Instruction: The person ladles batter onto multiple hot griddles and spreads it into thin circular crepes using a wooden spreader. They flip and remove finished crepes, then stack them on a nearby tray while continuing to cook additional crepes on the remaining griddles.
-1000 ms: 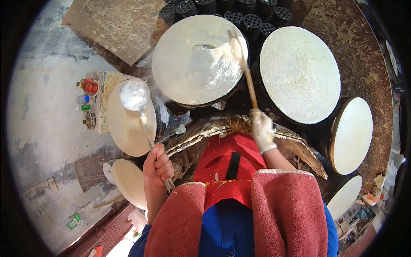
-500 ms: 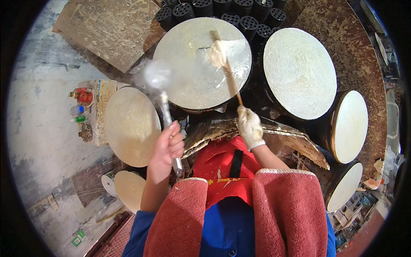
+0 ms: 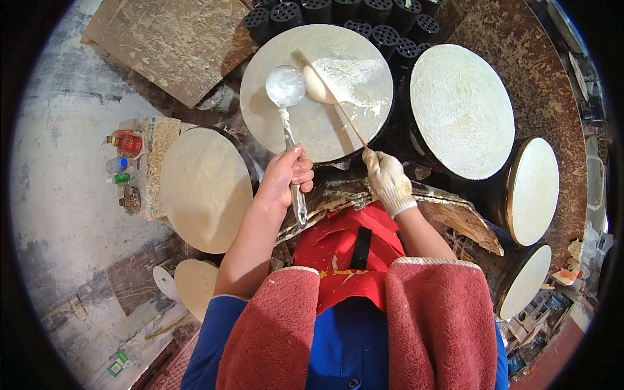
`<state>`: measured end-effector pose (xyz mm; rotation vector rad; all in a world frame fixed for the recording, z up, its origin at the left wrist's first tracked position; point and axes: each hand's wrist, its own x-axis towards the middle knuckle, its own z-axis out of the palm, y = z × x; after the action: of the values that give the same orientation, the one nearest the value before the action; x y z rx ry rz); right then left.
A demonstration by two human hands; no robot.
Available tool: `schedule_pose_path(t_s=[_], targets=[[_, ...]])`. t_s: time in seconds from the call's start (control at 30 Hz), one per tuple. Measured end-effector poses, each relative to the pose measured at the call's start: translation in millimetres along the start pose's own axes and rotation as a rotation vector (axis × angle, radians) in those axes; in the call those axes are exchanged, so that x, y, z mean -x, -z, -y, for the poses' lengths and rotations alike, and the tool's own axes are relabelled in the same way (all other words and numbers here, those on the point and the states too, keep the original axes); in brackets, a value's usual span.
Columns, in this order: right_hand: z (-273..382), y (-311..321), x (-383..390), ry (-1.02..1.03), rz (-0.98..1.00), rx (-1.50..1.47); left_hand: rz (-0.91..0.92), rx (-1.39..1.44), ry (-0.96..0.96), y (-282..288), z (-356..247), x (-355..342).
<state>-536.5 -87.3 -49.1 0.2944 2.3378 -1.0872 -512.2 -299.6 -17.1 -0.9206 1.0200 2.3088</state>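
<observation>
My bare left hand (image 3: 292, 170) is closed round the handle of a metal ladle (image 3: 285, 84), whose bowl, coated with white batter, is over the middle round cream-topped plate (image 3: 270, 130). My right hand (image 3: 383, 174), in a knitted pale glove, grips a thin wooden stick (image 3: 356, 127). Its far end lies on that plate, at a pale rounded patch with a streaky white smear of batter beside it; the shape of that end is hard to make out.
More round plates stand to the left (image 3: 195, 188) and right (image 3: 455, 107), others lower on both sides. Black perforated briquettes (image 3: 286, 16) are stacked behind. Bottles (image 3: 127, 143) stand at left. A stained board (image 3: 166, 45) lies at upper left, a jagged crusted rim (image 3: 458, 224) before me.
My left hand has moved up and right, bringing the ladle from over the left plate to over the middle one. The stick's far end has shifted left across the middle plate.
</observation>
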Motion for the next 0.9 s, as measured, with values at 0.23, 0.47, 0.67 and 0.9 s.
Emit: schedule_pose_path(t_s=[0.23, 0.47, 0.67, 0.9], targets=[[-47, -28, -3, -0.149, -0.142, -0.250, -0.082, -0.045, -0.017, -3, 1, -4], [-2, -35, -2, -0.084, 0.162, -0.336, 0.277, 0.651, 0.200, -8, -5, -15], [-10, 4, -31, 0.025, -0.192, -0.122, 0.650, 0.530, 0.094, 22, -17, 37], [-65, -54, 2, 0.298, -0.121, -0.074, 0.568, 0.641, 0.220, 2, -51, 69]])
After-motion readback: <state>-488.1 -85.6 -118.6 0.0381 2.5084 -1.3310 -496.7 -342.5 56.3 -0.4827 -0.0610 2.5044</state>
